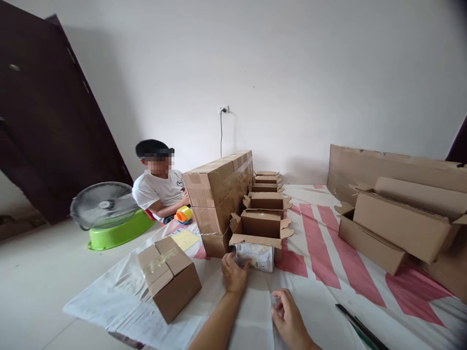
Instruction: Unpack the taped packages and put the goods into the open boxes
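Note:
My left hand is at the left side of a printed plastic packet, its fingers and thumb curled on the packet's edge. The packet stands against the front of an open cardboard box, the nearest of a row of open boxes. To the right and nearer to me, my right hand hovers over the white sheet with its fingers half curled and apart, holding nothing. A taped closed box lies to the left of my left hand.
Taped boxes are stacked left of the row. Open boxes lie at the right, and a dark long tool at the front right. A person sits beyond the table near yellow tape; a fan stands left.

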`<state>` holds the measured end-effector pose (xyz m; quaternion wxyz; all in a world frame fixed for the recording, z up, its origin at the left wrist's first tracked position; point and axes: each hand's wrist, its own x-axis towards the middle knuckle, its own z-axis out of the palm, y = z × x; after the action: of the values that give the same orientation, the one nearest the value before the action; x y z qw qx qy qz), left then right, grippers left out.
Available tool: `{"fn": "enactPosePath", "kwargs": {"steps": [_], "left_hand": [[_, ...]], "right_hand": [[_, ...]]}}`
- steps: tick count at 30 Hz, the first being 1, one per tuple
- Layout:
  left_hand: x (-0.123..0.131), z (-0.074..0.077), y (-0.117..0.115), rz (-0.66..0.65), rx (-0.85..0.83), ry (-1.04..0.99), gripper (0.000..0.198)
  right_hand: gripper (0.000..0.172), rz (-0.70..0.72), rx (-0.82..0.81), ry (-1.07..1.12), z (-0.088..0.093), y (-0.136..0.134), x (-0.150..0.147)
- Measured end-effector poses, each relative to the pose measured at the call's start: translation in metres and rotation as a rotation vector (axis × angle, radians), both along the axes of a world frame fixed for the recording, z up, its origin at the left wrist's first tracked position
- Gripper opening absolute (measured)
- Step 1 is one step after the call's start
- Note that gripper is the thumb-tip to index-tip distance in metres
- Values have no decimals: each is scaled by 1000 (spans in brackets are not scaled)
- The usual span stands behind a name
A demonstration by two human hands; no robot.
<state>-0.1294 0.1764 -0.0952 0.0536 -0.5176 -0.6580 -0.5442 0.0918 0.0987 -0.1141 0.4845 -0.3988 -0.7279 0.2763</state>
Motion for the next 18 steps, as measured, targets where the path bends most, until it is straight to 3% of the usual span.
{"fn": "enactPosePath", "kwargs": {"steps": [2, 4, 7, 10, 18], "left_hand": [[3, 1, -6, -84, -21, 126, 19], [10, 2, -10, -205, -56, 258, 14], [22, 5, -13, -304, -112, 407, 38], [27, 7, -14, -307, -180, 483, 59], [21, 7, -18, -300, -406, 532, 68]], "right_hand": [[32, 6, -3, 1, 1, -1, 0], [32, 11, -2, 2, 3, -1, 0], [32, 23, 3, 1, 4, -1, -1], [31, 32, 5, 1, 6, -1, -1], [26, 34, -8, -5, 14, -6, -1]]}}
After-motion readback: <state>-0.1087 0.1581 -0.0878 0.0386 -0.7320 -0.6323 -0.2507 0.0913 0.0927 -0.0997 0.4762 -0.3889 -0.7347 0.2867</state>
